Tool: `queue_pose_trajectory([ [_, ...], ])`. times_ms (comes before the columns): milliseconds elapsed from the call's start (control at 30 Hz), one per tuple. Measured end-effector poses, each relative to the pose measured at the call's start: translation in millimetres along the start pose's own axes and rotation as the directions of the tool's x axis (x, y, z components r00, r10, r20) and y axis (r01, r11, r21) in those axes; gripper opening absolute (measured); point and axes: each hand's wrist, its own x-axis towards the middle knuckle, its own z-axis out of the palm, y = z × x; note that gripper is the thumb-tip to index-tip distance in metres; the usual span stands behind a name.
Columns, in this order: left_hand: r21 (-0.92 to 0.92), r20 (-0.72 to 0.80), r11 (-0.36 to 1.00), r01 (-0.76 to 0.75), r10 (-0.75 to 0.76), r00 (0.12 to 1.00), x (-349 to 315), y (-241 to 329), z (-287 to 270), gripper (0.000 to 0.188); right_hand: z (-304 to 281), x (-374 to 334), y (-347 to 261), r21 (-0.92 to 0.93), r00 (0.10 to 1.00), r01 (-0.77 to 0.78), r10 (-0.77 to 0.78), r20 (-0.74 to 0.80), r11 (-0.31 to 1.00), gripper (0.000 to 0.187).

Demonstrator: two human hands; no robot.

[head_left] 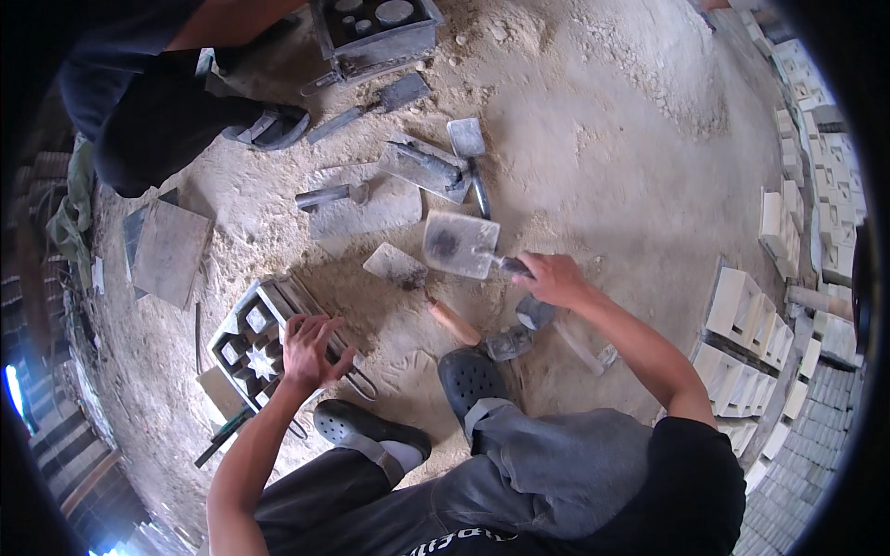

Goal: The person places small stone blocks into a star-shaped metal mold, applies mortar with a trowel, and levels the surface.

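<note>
My right hand (553, 279) is closed round the dark handle of a square-bladed trowel (461, 244), its pale blade held out to the left. With fingers apart, my left hand (313, 352) rests on the near right edge of a box-shaped mold (243, 324) that has blocks and a star-shaped piece inside. A wire loop (362, 382) sticks out beside that hand. Between my hands lies a second trowel with a wooden handle (452, 322). Two dark block-like pieces, one grey (534, 312) and one rougher (510, 344), sit below my right hand.
Beyond the trowels lie plastering floats (363, 202), a small spade-like tool (466, 137) and another trowel (400, 93). Another person's leg and sandal (269, 127) are at the upper left, near a second mold (377, 37). Pale cast blocks (747, 310) line the right side; a board (171, 252) lies left.
</note>
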Motion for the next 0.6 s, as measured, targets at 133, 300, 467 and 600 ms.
queue_pose_trajectory([
  [133,-0.026,-0.018,1.000,-0.008,0.008,1.000,2,1,3,0.048,-47,3,8,0.245,0.961,-0.083,0.143,-0.237,0.966,0.035],
  [300,-0.024,-0.026,1.000,0.002,-0.002,1.000,1,1,4,0.046,-125,54,42,0.280,0.943,-0.089,0.171,-0.284,0.956,0.031],
  [467,-0.020,-0.017,1.000,0.021,-0.022,1.000,-2,-1,0,0.044,-169,134,65,0.235,0.983,-0.097,0.130,-0.127,0.967,0.037],
  [600,-0.036,-0.021,0.999,0.011,-0.012,1.000,4,0,6,0.043,-167,194,122,0.013,0.942,0.215,-0.204,-0.265,0.977,0.043],
])
